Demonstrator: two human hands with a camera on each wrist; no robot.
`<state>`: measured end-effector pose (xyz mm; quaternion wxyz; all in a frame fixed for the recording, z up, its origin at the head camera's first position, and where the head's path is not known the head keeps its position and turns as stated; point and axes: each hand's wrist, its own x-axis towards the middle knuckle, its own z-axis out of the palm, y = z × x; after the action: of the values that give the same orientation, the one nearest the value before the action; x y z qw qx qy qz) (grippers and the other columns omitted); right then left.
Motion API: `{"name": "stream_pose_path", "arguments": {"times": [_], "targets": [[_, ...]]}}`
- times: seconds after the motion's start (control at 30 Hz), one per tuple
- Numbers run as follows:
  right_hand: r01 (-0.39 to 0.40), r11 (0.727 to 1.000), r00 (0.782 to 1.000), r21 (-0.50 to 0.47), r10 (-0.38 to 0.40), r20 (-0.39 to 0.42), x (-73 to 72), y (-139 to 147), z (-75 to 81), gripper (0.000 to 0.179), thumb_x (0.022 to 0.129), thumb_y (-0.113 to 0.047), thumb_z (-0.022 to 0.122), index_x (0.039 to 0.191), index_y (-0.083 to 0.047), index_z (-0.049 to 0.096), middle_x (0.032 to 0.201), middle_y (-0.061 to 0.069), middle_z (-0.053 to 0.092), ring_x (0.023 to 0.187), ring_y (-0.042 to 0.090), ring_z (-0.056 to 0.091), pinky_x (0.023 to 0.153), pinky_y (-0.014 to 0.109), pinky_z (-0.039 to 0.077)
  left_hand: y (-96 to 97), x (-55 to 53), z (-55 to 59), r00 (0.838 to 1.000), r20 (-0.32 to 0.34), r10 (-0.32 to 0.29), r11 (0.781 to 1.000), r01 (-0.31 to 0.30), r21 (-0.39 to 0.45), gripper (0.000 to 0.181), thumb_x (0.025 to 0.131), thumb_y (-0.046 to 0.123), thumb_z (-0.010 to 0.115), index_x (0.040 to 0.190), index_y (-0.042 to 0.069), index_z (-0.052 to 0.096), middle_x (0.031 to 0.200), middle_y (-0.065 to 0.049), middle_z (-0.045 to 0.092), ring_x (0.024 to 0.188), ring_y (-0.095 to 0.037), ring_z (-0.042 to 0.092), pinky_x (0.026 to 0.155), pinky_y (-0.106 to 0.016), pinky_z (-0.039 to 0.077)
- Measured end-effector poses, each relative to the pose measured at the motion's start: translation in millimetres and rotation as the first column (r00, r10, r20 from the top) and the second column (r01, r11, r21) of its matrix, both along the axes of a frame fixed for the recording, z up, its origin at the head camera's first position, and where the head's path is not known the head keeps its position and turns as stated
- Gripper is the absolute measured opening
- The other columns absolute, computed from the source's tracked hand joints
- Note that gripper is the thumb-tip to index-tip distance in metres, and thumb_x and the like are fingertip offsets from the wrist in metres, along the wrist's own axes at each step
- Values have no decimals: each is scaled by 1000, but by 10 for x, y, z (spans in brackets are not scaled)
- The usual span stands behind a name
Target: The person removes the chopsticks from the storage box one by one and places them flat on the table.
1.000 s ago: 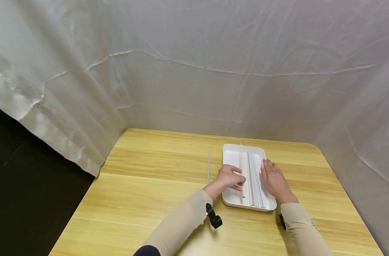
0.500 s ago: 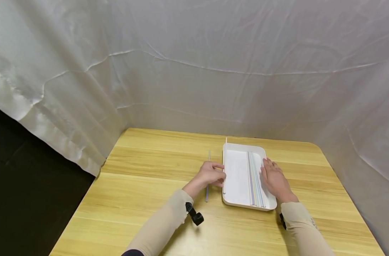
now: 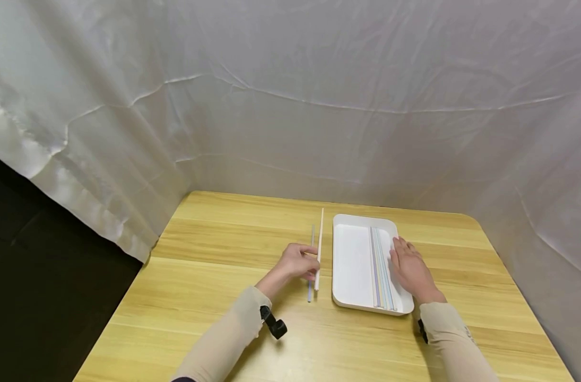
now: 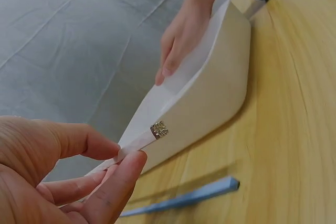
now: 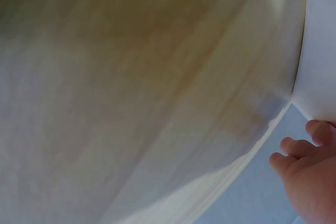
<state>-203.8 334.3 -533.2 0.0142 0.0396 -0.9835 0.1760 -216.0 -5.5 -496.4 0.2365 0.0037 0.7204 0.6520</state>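
One white stick (image 3: 321,228) is pinched in the left hand (image 3: 297,261), whose grip is narrow: thumb and fingers close together on the stick's shaft. The hold sits toward the end nearer the person, and that end juts a short way past the fingertips; in the left wrist view its tip looks speckled and glinting. The rest of the stick runs forward beyond the fingers, away from the person, standing clear of the surface (image 3: 223,260).

Just left of the white stick, a blue-grey stick (image 3: 310,293) lies on the surface, nearly parallel to it. The left hand is above its middle and hides part of it, while both of its ends show.

To the right of the left grip, near but apart from it, stands a white tray (image 3: 351,260). Several pale sticks (image 3: 382,270) in purple, yellow and blue tones lie lengthwise in its right half, side by side.

The right hand (image 3: 412,269) rests on the tray's right side, its fingers extended along the rim and well apart from the white stick; its grip is loose, with the palm side hidden. Black straps (image 3: 268,317) show at the wrists below beige sleeves (image 3: 223,331), and a pale curtain (image 3: 290,116) hangs behind the surface.
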Motion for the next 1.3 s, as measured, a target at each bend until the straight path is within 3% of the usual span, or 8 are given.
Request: {"name": "stream_pose_path", "arguments": {"times": [0.27,0.7,1.13,1.3], "targets": [[-1,1000,1000,10,1,5,1,-6,8,63,116,-32,23,161,12,23,166,37,23,153,60,24,129,70,19,-108,19,-61,999,-1,38,999,-38,-20,52,80,-12,67,132,-10,66,106,-30,76,69,-18,73,65,-32,68],[0,1000,1000,0,0,8,-1,-10,15,63,116,-32,24,161,12,23,167,37,23,153,59,23,129,69,19,-226,63,-153,996,-28,83,987,-86,-134,49,79,-13,66,128,-10,68,92,-20,77,62,-19,72,62,-31,68],[-9,1000,1000,-5,9,-20,8,-1,4,62,116,-31,25,160,13,25,165,38,25,152,59,25,129,69,21,-261,80,-192,994,-66,86,974,-98,-206,42,80,-13,67,121,-12,71,85,-18,77,64,-18,71,60,-32,68],[-4,1000,1000,-4,4,-3,0,-1,7,62,116,-31,25,160,13,24,166,38,24,153,59,24,129,69,20,-259,80,-202,991,-96,88,966,-109,-234,35,81,-12,70,116,-13,73,91,-20,77,65,-21,75,59,-30,67]]}}
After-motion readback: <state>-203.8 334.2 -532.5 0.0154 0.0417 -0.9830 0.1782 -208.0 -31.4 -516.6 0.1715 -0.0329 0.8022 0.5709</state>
